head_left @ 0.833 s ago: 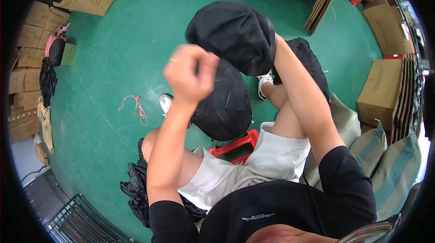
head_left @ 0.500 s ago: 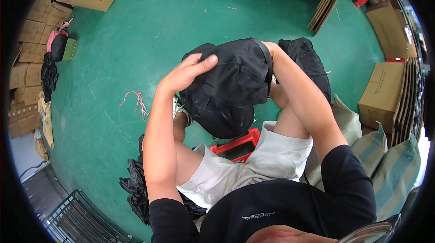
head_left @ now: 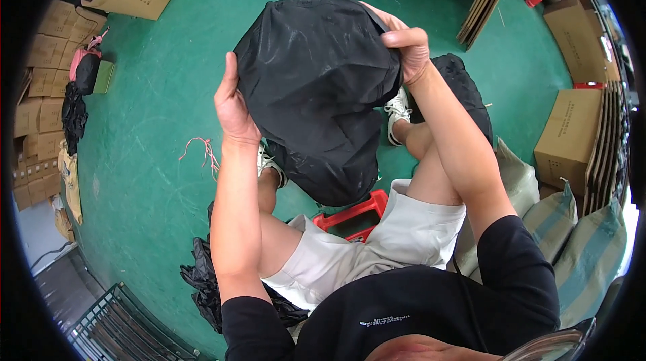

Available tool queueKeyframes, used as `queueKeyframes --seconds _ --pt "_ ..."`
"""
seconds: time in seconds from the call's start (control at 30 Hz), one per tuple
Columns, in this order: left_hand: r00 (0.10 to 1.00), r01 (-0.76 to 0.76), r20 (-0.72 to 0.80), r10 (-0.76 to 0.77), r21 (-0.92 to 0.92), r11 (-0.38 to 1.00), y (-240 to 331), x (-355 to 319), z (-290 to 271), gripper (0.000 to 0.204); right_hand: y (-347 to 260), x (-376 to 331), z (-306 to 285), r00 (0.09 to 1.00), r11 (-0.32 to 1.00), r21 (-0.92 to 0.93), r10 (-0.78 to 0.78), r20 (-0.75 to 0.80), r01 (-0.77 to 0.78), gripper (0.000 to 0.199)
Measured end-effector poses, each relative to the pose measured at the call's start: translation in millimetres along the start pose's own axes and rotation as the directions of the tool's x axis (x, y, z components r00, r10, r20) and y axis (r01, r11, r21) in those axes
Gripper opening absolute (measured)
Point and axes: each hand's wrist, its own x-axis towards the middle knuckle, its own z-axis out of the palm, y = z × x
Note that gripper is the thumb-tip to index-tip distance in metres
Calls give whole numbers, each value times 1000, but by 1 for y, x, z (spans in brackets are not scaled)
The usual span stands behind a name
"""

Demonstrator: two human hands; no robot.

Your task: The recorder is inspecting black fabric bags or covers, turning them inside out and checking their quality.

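Observation:
A rounded, baggy piece of black fabric (head_left: 316,58) is raised in front of me between both hands; its exact kind does not show. My left hand (head_left: 237,105) holds its left edge, thumb up and fingers hidden behind the cloth. At the upper right edge, my right hand (head_left: 409,48) grips it with the thumb on the near side and the fingers partly behind. Beneath, more black fabric (head_left: 330,169) hangs or lies between my shins, and I cannot tell whether the two are joined. Another black fabric bundle (head_left: 461,88) lies beyond my right leg.
Below my lap shows a red plastic stool (head_left: 353,216). Crumpled black plastic (head_left: 202,273) lies by my left thigh, with pink string (head_left: 205,152) on the green floor. Stacked cartons (head_left: 47,98) line the left; woven sacks (head_left: 585,253) and a carton (head_left: 568,132) stand right.
Both hands have lifted the black fabric away from me and spread it wider. My left hand moved from on top of it to its left edge; my right hand has come into view.

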Motion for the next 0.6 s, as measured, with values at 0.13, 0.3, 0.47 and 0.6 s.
queueKeyframes --seconds 0.13,0.3,0.47,0.6 --pt "998 38 -41 -39 -27 999 -8 3 4 49 9 9 -23 929 836 -537 -101 -355 -115 31" --pt "995 73 -72 -71 28 997 -10 7 3 51 9 13 -39 832 374 -923 -478 -280 -96 9" --pt "993 94 -62 -101 -110 990 -8 7 -10 56 3 9 -17 847 841 -540 -281 -452 -9 24" --pt "994 108 5 -109 34 994 -12 5 -8 55 -7 3 -13 822 956 -289 -133 -554 -40 29"
